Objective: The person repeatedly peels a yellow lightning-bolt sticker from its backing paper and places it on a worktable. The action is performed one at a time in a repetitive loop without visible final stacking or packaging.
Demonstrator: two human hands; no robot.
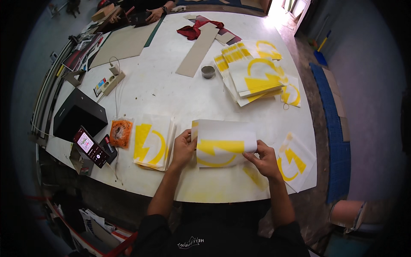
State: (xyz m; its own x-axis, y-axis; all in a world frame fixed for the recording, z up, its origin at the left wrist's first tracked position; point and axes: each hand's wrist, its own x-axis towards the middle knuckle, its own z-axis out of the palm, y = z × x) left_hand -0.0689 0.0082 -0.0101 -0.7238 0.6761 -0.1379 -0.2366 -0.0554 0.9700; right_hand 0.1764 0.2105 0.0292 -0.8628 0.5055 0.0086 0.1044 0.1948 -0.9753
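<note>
Above the near middle of the table, a white sheet (227, 130) with a bold yellow print spans the space between my hands. Its left edge is gripped by my left hand (183, 150), whose fingers are partly hidden behind it. My right hand (264, 159) pinches the lower right side, thumb in front. Close by my left wrist lies a stack of similar yellow-printed sheets (150, 142). To the right of my right hand, another printed sheet (293, 162) rests flat near the table edge.
Piles of printed sheets (257, 77) occupy the far right, beside a small round cup (208, 72). A lit phone (90, 146) leans on a black box (81, 112) at left, near an orange packet (121, 133) and a power strip (112, 83). Another person's hand (155, 15) shows at the back.
</note>
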